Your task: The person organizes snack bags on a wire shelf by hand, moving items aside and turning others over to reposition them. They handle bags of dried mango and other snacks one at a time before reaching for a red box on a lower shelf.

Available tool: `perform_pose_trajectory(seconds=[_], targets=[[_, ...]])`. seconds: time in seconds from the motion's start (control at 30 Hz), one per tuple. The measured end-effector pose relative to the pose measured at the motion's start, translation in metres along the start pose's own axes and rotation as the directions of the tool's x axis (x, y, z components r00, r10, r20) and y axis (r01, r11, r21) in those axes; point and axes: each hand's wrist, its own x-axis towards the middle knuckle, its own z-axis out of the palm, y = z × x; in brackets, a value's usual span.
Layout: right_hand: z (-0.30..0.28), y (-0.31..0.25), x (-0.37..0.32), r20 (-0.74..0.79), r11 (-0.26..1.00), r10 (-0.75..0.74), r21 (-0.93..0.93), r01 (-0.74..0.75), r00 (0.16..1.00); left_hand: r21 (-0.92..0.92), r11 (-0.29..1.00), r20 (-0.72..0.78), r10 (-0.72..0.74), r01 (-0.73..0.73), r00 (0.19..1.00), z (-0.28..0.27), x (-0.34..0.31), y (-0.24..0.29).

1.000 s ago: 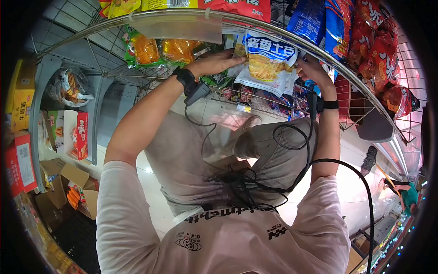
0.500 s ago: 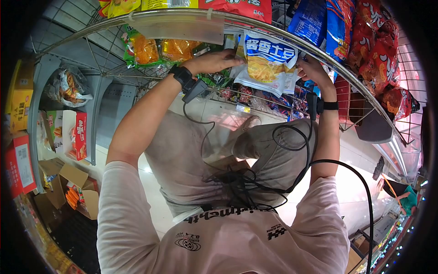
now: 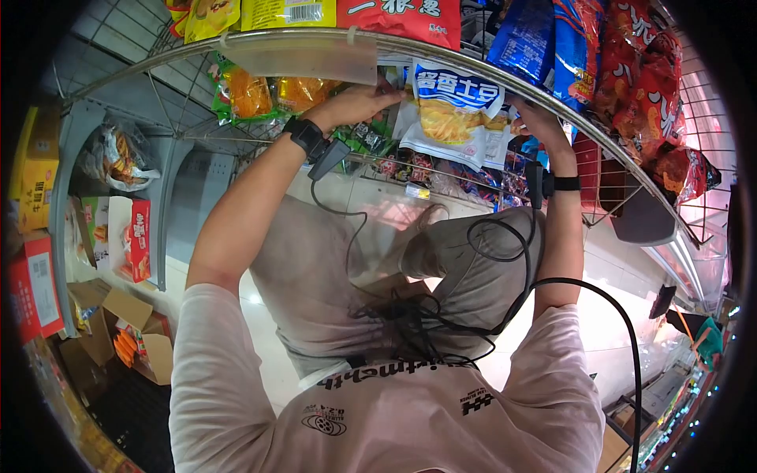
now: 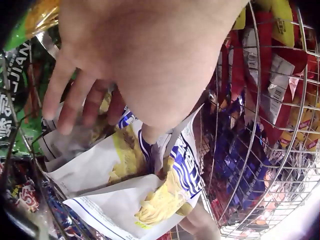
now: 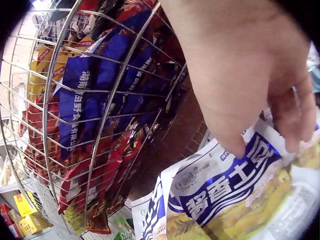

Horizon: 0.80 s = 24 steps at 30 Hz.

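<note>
White and blue potato snack bags [image 3: 453, 110] with yellow pictures stand in a wire rack before me, one behind another. My left hand [image 3: 359, 106] is at their left side. In the left wrist view, its thumb reaches between the front bag [image 4: 160, 200] and a rear bag [image 4: 95, 165], while the fingers lie along the rear bag's far side, partly hidden. At the right side, my right hand [image 3: 540, 126] pinches the top edge of a bag; the right wrist view shows its thumb on the printed front of that bag [image 5: 235, 185].
A curved metal rail [image 3: 473, 59] runs above the hands. Orange snack packs [image 3: 303, 91] lie to the left, red bags [image 3: 658, 94] and blue bags [image 3: 524, 39] to the right. A black cable [image 3: 623, 315] loops from the wrists over my lap. Open cartons [image 3: 130, 315] stand at lower left.
The head view has shifted slightly, so rack, bags and hands sit a little further left. Both hands stay at the bags. Far right, a person in green with a long handle has shifted.
</note>
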Motion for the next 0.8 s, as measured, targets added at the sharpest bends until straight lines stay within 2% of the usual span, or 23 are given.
perform_pose_trajectory(seconds=[0.17, 0.23, 0.33, 0.43, 0.57, 0.6, 0.63, 0.7, 0.73, 0.8], targets=[[0.001, 0.018, 0.017, -0.055, 1.000, -0.019, -0.015, 0.018, 0.998, -0.093, 0.990, 0.094, 0.113, -0.104, 0.989, 0.014, -0.005, 0.003], [0.002, 0.024, 0.023, -0.014, 0.997, -0.072, -0.003, 0.072, 0.997, -0.142, 0.977, 0.159, 0.183, -0.161, 0.970, 0.019, -0.006, 0.006], [0.006, 0.023, 0.022, 0.005, 0.991, -0.114, 0.069, 0.114, 0.993, -0.219, 0.963, 0.180, 0.201, -0.160, 0.963, 0.024, -0.006, 0.008], [0.005, 0.009, 0.013, 0.009, 0.992, -0.114, 0.051, 0.113, 0.993, -0.209, 0.959, 0.174, 0.228, -0.191, 0.958, 0.027, -0.009, 0.012], [0.005, 0.020, 0.020, 0.001, 0.990, -0.142, 0.025, 0.142, 0.990, -0.223, 0.952, 0.151, 0.247, -0.210, 0.957, 0.028, -0.007, 0.009], [0.004, 0.023, 0.021, 0.000, 0.989, -0.143, 0.025, 0.143, 0.990, -0.138, 0.960, 0.121, 0.262, -0.245, 0.957, 0.026, -0.003, 0.005], [0.003, 0.025, 0.022, -0.019, 0.994, -0.106, -0.024, 0.106, 0.994, -0.051, 0.960, 0.091, 0.280, -0.276, 0.956, 0.025, 0.000, 0.001], [0.002, 0.033, 0.026, -0.059, 0.997, -0.069, -0.050, 0.066, 0.996, -0.066, 0.959, 0.067, 0.281, -0.276, 0.957, 0.019, -0.003, 0.003], [0.003, 0.037, 0.029, -0.059, 0.996, -0.071, -0.051, 0.068, 0.996, -0.082, 0.957, 0.046, 0.281, -0.277, 0.959, 0.016, -0.005, 0.003], [0.002, 0.060, 0.045, -0.189, 0.982, -0.140, -0.149, 0.112, 0.972, -0.061, 0.973, 0.030, 0.226, -0.224, 0.974, 0.009, -0.006, 0.007]])
